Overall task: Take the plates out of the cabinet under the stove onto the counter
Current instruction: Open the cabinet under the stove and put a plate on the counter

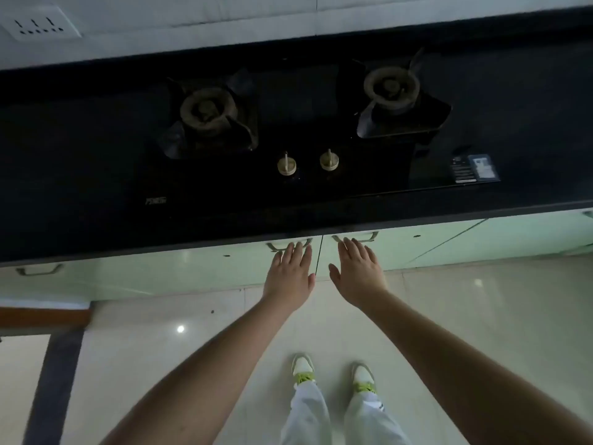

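Below the black gas stove (288, 130), two pale green cabinet doors (199, 271) meet at a seam and both are closed. Each door has a metal handle near its top: the left handle (276, 246) and the right handle (369, 236). My left hand (290, 277) is stretched out flat, fingers apart, with its fingertips at the left handle. My right hand (359, 274) is also spread flat, its fingertips just under the right handle. Neither hand holds anything. No plates are visible; the cabinet's inside is hidden.
The dark counter (64, 187) runs left and right of the stove, with two brass knobs (286, 164) at its front. A label sticker (475, 170) lies at the right. More cabinet doors flank the pair. My feet (333, 370) stand on the glossy tiled floor.
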`<state>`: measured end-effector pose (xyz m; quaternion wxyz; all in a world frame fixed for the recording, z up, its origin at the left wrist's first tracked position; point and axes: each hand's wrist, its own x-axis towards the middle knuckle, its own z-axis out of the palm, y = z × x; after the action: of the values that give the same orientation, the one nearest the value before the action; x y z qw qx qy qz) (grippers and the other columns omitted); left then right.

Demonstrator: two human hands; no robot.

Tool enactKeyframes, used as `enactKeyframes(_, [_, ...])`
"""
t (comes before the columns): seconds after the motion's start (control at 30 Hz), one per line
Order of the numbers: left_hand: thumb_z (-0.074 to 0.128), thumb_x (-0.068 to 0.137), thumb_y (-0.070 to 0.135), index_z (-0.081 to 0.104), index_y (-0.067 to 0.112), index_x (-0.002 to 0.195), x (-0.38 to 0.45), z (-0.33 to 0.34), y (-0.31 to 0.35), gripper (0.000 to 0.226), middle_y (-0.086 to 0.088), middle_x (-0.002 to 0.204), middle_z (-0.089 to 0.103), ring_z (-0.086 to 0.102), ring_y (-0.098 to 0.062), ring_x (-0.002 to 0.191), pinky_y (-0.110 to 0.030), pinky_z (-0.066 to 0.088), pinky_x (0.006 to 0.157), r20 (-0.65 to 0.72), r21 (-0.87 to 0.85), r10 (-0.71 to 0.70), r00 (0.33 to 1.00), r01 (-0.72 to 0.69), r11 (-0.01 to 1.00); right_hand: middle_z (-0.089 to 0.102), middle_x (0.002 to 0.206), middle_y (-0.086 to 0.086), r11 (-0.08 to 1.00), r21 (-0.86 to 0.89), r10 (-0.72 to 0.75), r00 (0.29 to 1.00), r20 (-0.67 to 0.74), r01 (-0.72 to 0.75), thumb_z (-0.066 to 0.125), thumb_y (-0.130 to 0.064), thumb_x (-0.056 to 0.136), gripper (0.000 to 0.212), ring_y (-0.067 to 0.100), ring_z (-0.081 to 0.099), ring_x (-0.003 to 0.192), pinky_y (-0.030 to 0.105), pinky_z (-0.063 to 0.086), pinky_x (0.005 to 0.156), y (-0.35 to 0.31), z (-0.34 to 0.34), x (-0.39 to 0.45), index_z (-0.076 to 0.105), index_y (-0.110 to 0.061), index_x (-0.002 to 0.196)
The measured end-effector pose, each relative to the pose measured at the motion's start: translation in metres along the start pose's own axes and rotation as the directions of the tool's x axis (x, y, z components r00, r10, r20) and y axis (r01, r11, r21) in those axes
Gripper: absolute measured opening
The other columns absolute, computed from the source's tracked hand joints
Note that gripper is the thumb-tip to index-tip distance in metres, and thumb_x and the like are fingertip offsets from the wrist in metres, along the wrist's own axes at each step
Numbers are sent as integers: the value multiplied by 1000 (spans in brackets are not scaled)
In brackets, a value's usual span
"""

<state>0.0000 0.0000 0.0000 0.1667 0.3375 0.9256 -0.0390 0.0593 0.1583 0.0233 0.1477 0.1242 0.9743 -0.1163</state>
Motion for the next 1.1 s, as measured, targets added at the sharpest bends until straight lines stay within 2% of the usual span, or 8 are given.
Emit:
enactKeyframes(0.17, [35, 101, 41, 2, 9, 157, 18, 11, -4, 72, -10, 164, 17, 15, -24, 150, -45, 14, 121, 29, -62, -39, 999, 41, 997, 27, 158, 10, 993, 40, 108, 990, 96, -112, 36, -44, 99, 65, 24, 16, 147, 41, 9, 121, 3, 12, 31, 24, -6, 150])
enactKeyframes(0.33, [47, 97, 40, 29, 11, 151, 30, 6, -3, 64, -7, 151, 41, 36, -27, 139, -42, 25, 117, 5, -288, -155, 988, 150, 946, 38, 150, 5, 969, 146, 183, 977, 106, -198, 43, -38, 97, 58, 23, 27, 142, 41, 17, 118, 5, 15, 48, 29, -16, 149])
enactKeyframes(0.47, [49, 97, 37, 37, 11, 146, 17, 11, -2, 57, -7, 146, 45, 40, -27, 134, -38, 30, 113, -2, -299, -139, 990, 132, 945, 40, 148, 6, 975, 100, 188, 977, 106, -198, 41, -43, 97, 58, 24, 31, 140, 41, 19, 116, 7, 17, 38, 33, -15, 147])
enactKeyframes(0.63, [45, 98, 43, 45, 12, 140, -13, 23, 0, 52, -6, 141, 52, 46, -26, 129, -38, 35, 109, -26, -323, -108, 994, 94, 942, 46, 145, 5, 976, 76, 194, 973, 123, -204, 27, -63, 95, 68, 25, 36, 137, 46, 23, 116, 14, 27, -6, 43, -18, 142])
enactKeyframes(0.83, [37, 96, 59, 65, 13, 114, -68, 35, 7, 57, -6, 117, 66, 58, -24, 110, -37, 49, 94, -66, -439, -192, 979, 144, 887, 54, 137, 5, 958, 93, 257, 956, 140, -271, -6, -84, 74, 107, 25, 43, 131, 51, 25, 114, 20, 31, -59, 55, -18, 131])
enactKeyframes(0.9, [31, 94, 61, 67, 11, 112, -88, 37, 11, 64, -9, 117, 66, 57, -27, 110, -39, 49, 93, -23, -483, -235, 972, 196, 854, 56, 133, 6, 948, 121, 277, 950, 143, -294, -5, -84, 74, 107, 25, 46, 128, 53, 25, 114, 25, 34, -74, 61, -17, 125])
enactKeyframes(1.0, [28, 97, 61, 68, 8, 114, -119, 43, 16, 69, -10, 118, 64, 55, -26, 112, -40, 48, 92, 63, -487, -305, 950, 296, 821, 58, 130, 7, 936, 126, 302, 934, 188, -328, 7, -79, 84, 94, 24, 46, 127, 53, 24, 114, 42, 38, -97, 66, -15, 118])
enactKeyframes(1.1, [27, 96, 65, 70, 7, 106, -146, 48, 19, 74, -10, 109, 65, 57, -26, 104, -40, 52, 84, 128, -466, -429, 894, 437, 770, 58, 128, 5, 936, 124, 305, 935, 183, -330, 18, -74, 88, 82, 22, 48, 125, 50, 26, 113, 67, 43, -128, 67, -15, 116])
